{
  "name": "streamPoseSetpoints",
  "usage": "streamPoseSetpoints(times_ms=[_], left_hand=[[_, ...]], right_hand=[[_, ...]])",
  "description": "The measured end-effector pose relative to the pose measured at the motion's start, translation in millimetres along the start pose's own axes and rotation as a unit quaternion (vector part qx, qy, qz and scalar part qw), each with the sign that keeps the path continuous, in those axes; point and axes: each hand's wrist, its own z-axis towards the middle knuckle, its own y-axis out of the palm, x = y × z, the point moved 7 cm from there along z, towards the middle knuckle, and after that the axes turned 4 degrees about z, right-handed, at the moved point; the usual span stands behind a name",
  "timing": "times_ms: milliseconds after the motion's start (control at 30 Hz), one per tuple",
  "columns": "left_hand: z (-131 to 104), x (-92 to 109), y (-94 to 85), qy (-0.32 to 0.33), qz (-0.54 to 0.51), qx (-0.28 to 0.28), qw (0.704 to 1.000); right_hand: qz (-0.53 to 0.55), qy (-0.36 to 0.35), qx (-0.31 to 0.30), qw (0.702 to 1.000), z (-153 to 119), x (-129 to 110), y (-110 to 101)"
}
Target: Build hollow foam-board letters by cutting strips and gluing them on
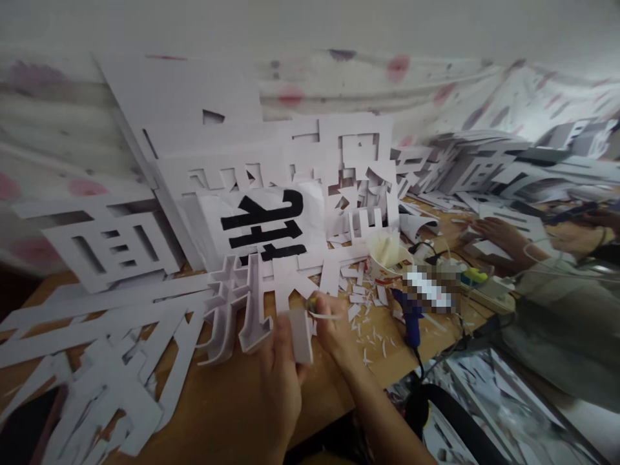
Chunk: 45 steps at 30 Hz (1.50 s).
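My left hand (282,374) is closed around a small white foam piece (301,336), held upright over the front of the wooden table. Just to its right, my right hand (332,323) pinches a small tool (312,305) with a dark and yellowish end; a thin pale strip sticks out beside it. Left of my hands, a white built-up character with raised walls (225,310) lies on the table. Behind them stands a paper sheet with black printed strokes (271,219), leaning on cut-out white boards.
White offcuts (121,381) cover the table's left side. On the right are a paper cup (386,258), a blue glue gun (411,316), cables and a power strip (489,290). Another person's hand (498,236) works at the far right.
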Motion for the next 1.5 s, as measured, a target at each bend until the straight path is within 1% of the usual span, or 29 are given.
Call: streamPoseSetpoints(times_ms=[100,167,233,333,400,467,567,700,767,867,967,1033,1100,1200,1267,1300,1400,1500], left_hand=[[-4.9,-9.2,3.4,-0.035,0.009,-0.026,0.999],[1.6,-7.9,4.1,-0.03,0.001,-0.021,0.999],[12.6,-1.8,4.3,-0.002,-0.024,-0.007,1.0],[24.4,4.2,6.7,0.028,-0.065,-0.011,0.997],[25.6,1.4,6.9,0.014,-0.072,-0.017,0.997],[22.5,-3.7,5.1,-0.014,-0.06,-0.018,0.998],[15.6,-8.2,3.4,-0.044,-0.034,-0.031,0.998],[11.3,-4.7,4.9,-0.021,-0.022,-0.042,0.999],[11.8,-3.3,5.8,-0.009,-0.018,-0.033,0.999],[13.4,-3.5,5.7,-0.006,-0.007,-0.003,1.0],[10.8,-5.5,8.4,-0.005,-0.002,-0.006,1.0],[4.5,-10.4,9.7,-0.017,-0.002,-0.016,1.0],[-3.9,-17.2,8.6,-0.044,-0.001,-0.014,0.999],[-9.8,-21.1,4.4,-0.087,-0.005,0.014,0.996],[-3.9,-12.3,1.3,-0.071,-0.02,0.041,0.996],[1.2,-6.4,1.1,-0.056,-0.026,0.045,0.997],[16.1,7.2,5.0,-0.009,-0.04,0.017,0.999],[20.5,8.2,5.7,0.014,-0.055,0.0,0.998]], right_hand=[[-0.011,0.035,0.049,0.998,7.6,21.5,-12.9],[-0.012,0.04,0.067,0.997,4.2,22.5,-20.5],[-0.009,0.021,0.055,0.998,-5.8,10.2,-22.7],[-0.002,-0.03,0.0,1.0,-23.1,-17.7,-17.0],[0.0,-0.052,-0.021,0.998,-29.2,-28.8,-14.0],[0.0,-0.062,-0.029,0.998,-29.0,-30.9,-13.1],[0.001,-0.067,-0.028,0.997,-23.4,-25.6,-13.8],[0.006,-0.05,-0.013,0.999,-18.6,-17.5,-14.1],[0.008,-0.035,-0.004,0.999,-18.0,-13.7,-13.2],[0.016,-0.014,-0.001,1.0,-17.6,-7.3,-9.3],[0.023,0.008,-0.002,1.0,-14.1,1.5,-4.2],[0.023,0.028,0.005,0.999,-8.2,10.7,-2.5],[0.016,0.054,0.021,0.998,-0.7,22.2,-4.4],[0.005,0.078,0.064,0.995,4.3,32.8,-15.6],[0.005,0.069,0.079,0.994,-1.4,27.8,-22.8],[0.008,0.056,0.072,0.996,-6.5,21.2,-23.9],[0.023,0.004,0.015,1.0,-24.7,-6.8,-18.5],[0.027,-0.026,-0.019,0.999,-34.0,-27.8,-10.7]])
